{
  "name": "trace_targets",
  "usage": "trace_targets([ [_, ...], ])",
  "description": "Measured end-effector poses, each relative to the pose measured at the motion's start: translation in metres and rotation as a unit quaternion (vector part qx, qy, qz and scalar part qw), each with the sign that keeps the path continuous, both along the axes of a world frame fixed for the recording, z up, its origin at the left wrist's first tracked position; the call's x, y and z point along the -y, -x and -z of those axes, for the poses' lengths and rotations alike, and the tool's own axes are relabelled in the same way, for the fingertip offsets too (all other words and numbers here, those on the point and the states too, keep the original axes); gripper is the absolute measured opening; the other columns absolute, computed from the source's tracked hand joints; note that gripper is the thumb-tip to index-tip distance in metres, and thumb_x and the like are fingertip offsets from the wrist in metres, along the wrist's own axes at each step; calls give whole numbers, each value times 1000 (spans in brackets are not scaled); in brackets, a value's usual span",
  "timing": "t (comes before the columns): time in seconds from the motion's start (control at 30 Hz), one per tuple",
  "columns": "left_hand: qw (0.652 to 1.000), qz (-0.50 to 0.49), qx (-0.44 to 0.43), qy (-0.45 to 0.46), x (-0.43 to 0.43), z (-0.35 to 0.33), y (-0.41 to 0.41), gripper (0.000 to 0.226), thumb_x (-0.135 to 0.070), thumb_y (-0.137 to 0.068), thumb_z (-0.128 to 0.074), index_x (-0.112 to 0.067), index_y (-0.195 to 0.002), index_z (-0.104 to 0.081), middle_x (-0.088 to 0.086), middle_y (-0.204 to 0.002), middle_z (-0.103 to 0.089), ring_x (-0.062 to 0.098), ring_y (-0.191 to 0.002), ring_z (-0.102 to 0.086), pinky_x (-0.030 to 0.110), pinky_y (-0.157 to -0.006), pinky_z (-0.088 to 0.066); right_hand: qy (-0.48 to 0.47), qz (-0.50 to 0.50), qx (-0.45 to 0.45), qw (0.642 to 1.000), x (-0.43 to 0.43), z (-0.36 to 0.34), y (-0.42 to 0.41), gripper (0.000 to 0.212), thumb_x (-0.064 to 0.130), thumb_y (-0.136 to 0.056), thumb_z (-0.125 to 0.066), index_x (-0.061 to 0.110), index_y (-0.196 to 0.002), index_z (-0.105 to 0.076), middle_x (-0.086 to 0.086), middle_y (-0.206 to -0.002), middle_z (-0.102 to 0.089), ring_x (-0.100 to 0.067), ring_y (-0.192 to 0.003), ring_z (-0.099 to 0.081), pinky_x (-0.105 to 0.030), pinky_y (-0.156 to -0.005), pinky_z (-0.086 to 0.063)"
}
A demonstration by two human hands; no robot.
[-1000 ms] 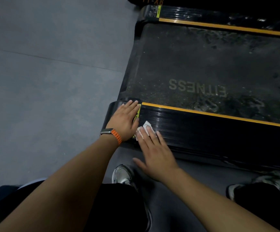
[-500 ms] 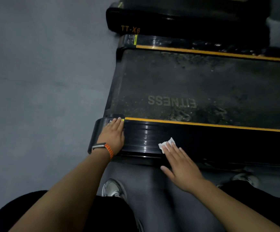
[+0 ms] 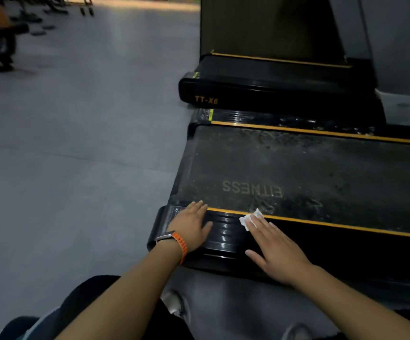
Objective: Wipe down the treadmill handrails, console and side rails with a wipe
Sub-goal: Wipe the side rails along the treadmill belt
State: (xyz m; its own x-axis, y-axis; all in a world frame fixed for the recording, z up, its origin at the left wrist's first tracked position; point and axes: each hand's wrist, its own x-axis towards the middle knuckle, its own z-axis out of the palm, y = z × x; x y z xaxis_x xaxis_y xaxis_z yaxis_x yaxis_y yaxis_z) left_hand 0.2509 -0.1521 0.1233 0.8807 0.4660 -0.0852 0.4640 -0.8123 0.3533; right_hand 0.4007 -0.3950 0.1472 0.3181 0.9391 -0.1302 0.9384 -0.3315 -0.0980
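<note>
A black treadmill lies low in front of me, its near side rail (image 3: 226,235) ribbed and edged by a yellow stripe. My right hand (image 3: 276,251) lies flat on that rail with straight fingers and presses a small white wipe (image 3: 250,218) under its fingertips, close to the stripe. My left hand (image 3: 191,227), with an orange-strapped watch on the wrist, rests flat on the rail's rear end, a hand's width left of the wipe. The dusty belt (image 3: 297,173) marked FITNESS runs beyond the rail. The far side rail (image 3: 285,122) shows behind the belt.
A second black treadmill (image 3: 260,92) marked TT-X6 stands just beyond the far rail. Grey floor (image 3: 76,155) spreads to the left, with dark gym equipment (image 3: 0,45) at the far upper left. My knees and a shoe (image 3: 174,303) are at the bottom, close to the rail.
My right hand slid the wipe along the near rail, away from the left hand, and now up toward the yellow stripe. The left hand stayed on the rail's end. The view tilted up.
</note>
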Motion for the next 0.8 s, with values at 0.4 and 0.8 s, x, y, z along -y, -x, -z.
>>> trace_targets([
  [0.4, 992, -122, -21, 23, -60, -61, -47, 65, -51, -107, -39, -19, -162, -27, -1, -170, -21, 16, -157, -15, 33, -125, -17, -2, -76, -51, 996, -133, -62, -73, 90, 73, -92, -7, 27, -163, 22, 15, -167, 31, -3, -152, 34, -30, -130, 4],
  [0.8, 974, -225, -18, 23, -110, -404, 43, 63, -51, -107, -36, -19, -161, -27, 0, -169, -24, 17, -156, -19, 34, -126, -16, -15, -189, -83, 978, -232, -414, -23, 86, 59, -107, -37, 29, -160, 23, 14, -165, 28, -10, -156, 25, -21, -121, 15],
])
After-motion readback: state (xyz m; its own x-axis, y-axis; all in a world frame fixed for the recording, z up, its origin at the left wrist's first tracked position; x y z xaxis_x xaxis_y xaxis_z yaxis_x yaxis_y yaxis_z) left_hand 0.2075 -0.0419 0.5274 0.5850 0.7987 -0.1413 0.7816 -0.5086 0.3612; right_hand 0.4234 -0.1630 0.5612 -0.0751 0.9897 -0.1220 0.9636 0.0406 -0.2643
